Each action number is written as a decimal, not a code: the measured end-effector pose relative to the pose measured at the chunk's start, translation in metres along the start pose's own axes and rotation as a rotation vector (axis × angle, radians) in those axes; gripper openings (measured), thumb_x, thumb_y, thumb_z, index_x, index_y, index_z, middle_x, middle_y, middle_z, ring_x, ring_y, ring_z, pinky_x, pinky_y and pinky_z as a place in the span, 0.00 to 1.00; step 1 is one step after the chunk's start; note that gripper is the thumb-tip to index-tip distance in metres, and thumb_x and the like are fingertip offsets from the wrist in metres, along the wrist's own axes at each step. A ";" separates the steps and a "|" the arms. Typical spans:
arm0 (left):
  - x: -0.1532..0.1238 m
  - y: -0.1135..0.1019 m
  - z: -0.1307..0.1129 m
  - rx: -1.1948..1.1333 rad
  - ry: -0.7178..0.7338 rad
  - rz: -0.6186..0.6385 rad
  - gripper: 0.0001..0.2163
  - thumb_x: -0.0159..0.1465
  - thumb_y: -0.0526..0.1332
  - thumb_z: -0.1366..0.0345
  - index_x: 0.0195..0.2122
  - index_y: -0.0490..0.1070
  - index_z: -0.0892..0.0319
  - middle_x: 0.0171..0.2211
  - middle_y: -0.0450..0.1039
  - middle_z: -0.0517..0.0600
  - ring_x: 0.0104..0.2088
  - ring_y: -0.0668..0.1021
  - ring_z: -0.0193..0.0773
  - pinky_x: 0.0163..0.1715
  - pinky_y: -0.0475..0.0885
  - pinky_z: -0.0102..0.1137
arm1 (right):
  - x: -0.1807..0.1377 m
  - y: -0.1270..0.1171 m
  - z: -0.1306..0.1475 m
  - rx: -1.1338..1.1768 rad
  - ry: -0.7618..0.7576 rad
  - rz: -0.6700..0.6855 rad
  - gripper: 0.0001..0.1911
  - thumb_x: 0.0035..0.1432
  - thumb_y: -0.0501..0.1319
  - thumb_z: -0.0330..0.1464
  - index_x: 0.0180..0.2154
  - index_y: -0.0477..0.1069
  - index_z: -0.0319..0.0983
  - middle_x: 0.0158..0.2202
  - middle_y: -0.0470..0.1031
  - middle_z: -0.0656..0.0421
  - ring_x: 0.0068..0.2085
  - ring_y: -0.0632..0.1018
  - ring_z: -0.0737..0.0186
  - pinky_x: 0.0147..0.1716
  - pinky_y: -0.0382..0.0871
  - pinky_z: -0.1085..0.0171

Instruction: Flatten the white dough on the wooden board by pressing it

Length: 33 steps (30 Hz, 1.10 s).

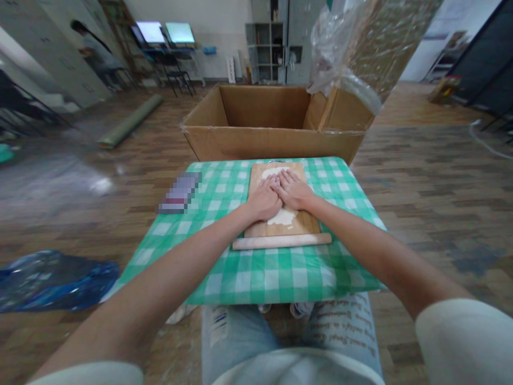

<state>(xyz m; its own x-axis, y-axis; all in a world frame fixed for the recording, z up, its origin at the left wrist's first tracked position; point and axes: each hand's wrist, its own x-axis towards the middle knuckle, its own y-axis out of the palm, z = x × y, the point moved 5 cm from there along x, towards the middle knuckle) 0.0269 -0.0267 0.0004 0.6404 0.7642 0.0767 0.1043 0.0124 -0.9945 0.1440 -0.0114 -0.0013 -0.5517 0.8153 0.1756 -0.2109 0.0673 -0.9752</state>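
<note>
A wooden board (262,230) lies lengthwise on the green-and-white checked tablecloth (224,267). White, flat dough or flour (284,216) spreads over it, showing beyond and in front of my hands. My left hand (265,198) rests palm down on this white layer with its fingers stretched forward. Beside it, my right hand (293,190) also lies flat, its fingertips touching or slightly overlapping those of the left. Whatever is under both palms is hidden. A pale rolling pin (281,241) sits crosswise at the board's near edge, touched by neither hand.
A blurred-out flat object (179,192) is at the table's left edge. Just behind the table stands a large open cardboard box (272,143). Blue plastic wrapping (56,280) lies on the floor at left, and a rolled mat (130,122) farther back. A person (96,51) sits far left.
</note>
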 end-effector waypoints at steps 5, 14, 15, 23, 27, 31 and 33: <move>0.000 0.000 0.005 -0.028 -0.077 0.014 0.35 0.74 0.42 0.58 0.77 0.43 0.76 0.79 0.43 0.66 0.79 0.47 0.52 0.78 0.43 0.47 | -0.014 0.001 0.006 -0.047 -0.112 0.027 0.39 0.78 0.33 0.45 0.73 0.56 0.23 0.77 0.51 0.37 0.79 0.49 0.39 0.76 0.46 0.36; -0.014 -0.005 -0.006 0.043 -0.104 -0.040 0.33 0.76 0.41 0.58 0.74 0.53 0.78 0.77 0.49 0.70 0.78 0.51 0.56 0.77 0.45 0.48 | -0.004 0.000 -0.003 -0.081 0.086 -0.058 0.35 0.76 0.38 0.36 0.71 0.58 0.18 0.74 0.58 0.34 0.77 0.56 0.41 0.76 0.48 0.41; -0.014 -0.006 -0.004 0.037 -0.141 -0.050 0.33 0.76 0.41 0.57 0.74 0.53 0.78 0.77 0.49 0.70 0.78 0.52 0.56 0.77 0.47 0.49 | -0.002 0.001 -0.005 -0.073 0.145 -0.068 0.36 0.76 0.38 0.37 0.71 0.56 0.16 0.74 0.57 0.32 0.77 0.56 0.40 0.76 0.49 0.41; -0.010 -0.009 0.005 0.053 -0.259 -0.061 0.33 0.76 0.40 0.59 0.75 0.51 0.79 0.77 0.51 0.68 0.78 0.54 0.53 0.77 0.49 0.46 | -0.018 0.002 0.008 -0.070 -0.037 0.000 0.37 0.74 0.40 0.38 0.74 0.51 0.20 0.77 0.52 0.37 0.78 0.52 0.39 0.75 0.48 0.38; -0.020 -0.008 -0.001 0.075 -0.140 -0.030 0.33 0.76 0.39 0.60 0.74 0.51 0.80 0.77 0.48 0.69 0.78 0.51 0.54 0.77 0.47 0.45 | -0.020 -0.001 0.012 -0.053 -0.102 0.015 0.37 0.73 0.40 0.37 0.74 0.52 0.20 0.77 0.51 0.38 0.78 0.53 0.40 0.76 0.48 0.39; -0.029 -0.008 -0.006 0.060 -0.030 0.000 0.33 0.76 0.39 0.58 0.76 0.50 0.76 0.78 0.47 0.65 0.79 0.50 0.51 0.77 0.46 0.45 | -0.019 -0.004 0.011 -0.063 -0.031 0.034 0.37 0.73 0.39 0.36 0.72 0.51 0.15 0.76 0.50 0.33 0.78 0.50 0.37 0.76 0.47 0.37; -0.031 -0.008 -0.007 0.053 -0.025 0.007 0.33 0.76 0.39 0.58 0.76 0.49 0.76 0.78 0.46 0.65 0.79 0.50 0.51 0.77 0.45 0.44 | -0.021 -0.006 0.015 -0.064 -0.047 0.045 0.38 0.74 0.38 0.36 0.72 0.51 0.14 0.76 0.50 0.31 0.78 0.49 0.36 0.76 0.45 0.37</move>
<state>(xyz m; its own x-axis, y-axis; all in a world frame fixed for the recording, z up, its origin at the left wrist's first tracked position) 0.0110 -0.0550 0.0061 0.6214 0.7805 0.0682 0.0590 0.0402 -0.9975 0.1450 -0.0379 0.0027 -0.5971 0.7905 0.1363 -0.1338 0.0694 -0.9886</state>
